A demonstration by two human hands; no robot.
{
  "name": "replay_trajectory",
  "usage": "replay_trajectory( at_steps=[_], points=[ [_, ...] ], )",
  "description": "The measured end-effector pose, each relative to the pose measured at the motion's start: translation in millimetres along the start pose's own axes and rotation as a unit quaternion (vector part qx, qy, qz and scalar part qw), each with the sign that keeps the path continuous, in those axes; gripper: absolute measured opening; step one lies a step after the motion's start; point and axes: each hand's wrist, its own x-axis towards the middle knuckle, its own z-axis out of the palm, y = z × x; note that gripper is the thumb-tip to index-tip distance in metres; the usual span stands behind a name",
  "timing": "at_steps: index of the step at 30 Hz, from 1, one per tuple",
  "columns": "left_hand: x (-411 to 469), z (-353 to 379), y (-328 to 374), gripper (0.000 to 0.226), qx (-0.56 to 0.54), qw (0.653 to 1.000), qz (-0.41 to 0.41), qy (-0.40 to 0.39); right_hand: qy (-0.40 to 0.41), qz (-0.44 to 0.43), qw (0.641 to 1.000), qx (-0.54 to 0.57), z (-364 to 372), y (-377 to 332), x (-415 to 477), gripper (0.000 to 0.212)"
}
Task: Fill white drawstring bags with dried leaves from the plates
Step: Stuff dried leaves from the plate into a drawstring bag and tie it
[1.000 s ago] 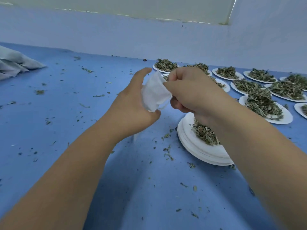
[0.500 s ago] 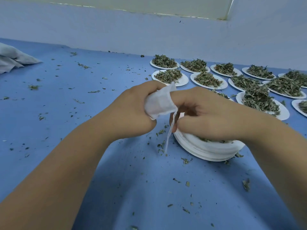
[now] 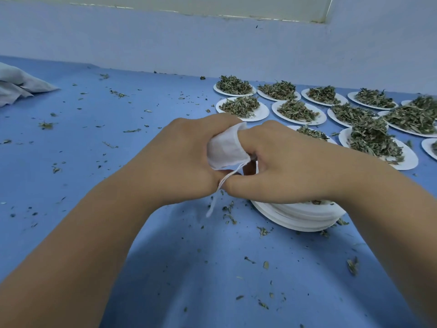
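- Between the two hands, raised over the near middle of the tabletop (image 3: 94, 166), sits one white drawstring bag (image 3: 225, 147); whether it holds any leaves cannot be told.
- Left hand (image 3: 186, 159): fingers curled round the bag's left side, gripping it.
- Right hand (image 3: 283, 166): fingers curled, with the forefinger tucked in at the bag's upper edge and the thumb lying low against the left hand. It holds the bag from the right.
- One thin white drawstring (image 3: 218, 188) leaves the bag's lower corner, passes between the right thumb and the left hand, and hangs loose toward the tabletop.
- Directly under the right hand stands one stack of white plates (image 3: 298, 215). A few scraps of leaf show on the top one; how many plates are in the stack cannot be counted.
- Beyond the hands, at the far right, white plates (image 3: 260, 113) lie in rows, each bearing a heap of dried leaves (image 3: 296, 110). Twelve can be counted: five in the back row, four in the middle and three nearest. One of the nearest is partly hidden by the right hand, and the plates at the right edge are cut off.
- Loose leaf crumbs (image 3: 228, 214) are scattered over the blue tabletop, thickest beside the stack.
- One crumpled grey cloth (image 3: 19, 84) lies at the far left edge.
- A pale wall (image 3: 165, 43) runs behind the tabletop.
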Motion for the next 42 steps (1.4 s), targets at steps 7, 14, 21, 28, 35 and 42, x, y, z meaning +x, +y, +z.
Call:
replay_trajectory(
  at_steps=[7, 14, 21, 28, 35, 42],
  points=[
    [2.3, 5.6, -1.5, 0.022, 0.026, 0.999, -0.022, 0.034, 0.058, -0.044, 0.996, 0.054, -6.1, 4.3, -10.7, 0.009],
    [6.1, 10.6, -5.1, 0.03, 0.085, 0.993, -0.073, 0.031, 0.08, 0.125, 0.988, -0.048, -11.2, 69.2, -58.9, 0.062],
    [41.9, 23.0, 18.5, 0.028, 0.167, 0.985, 0.0, -0.03, 0.043, 0.139, 0.987, -0.068, 14.3, 89.1, -58.5, 0.077],
    [35.1, 57.7, 5.0, 0.023, 0.112, 0.992, -0.055, -0.004, 0.073, 0.133, 0.979, -0.14, 15.9, 97.1, -55.5, 0.081],
    [31.2, 68.5, -3.5, 0.022, 0.093, 0.993, -0.072, 0.003, 0.063, 0.097, 0.992, -0.059, 25.8, 91.6, -53.8, 0.065],
    [26.2, 64.7, -4.7, 0.02, 0.089, 0.993, -0.075, 0.003, 0.114, 0.076, 0.99, -0.033, 34.3, 82.9, -48.3, 0.041]
  ],
)
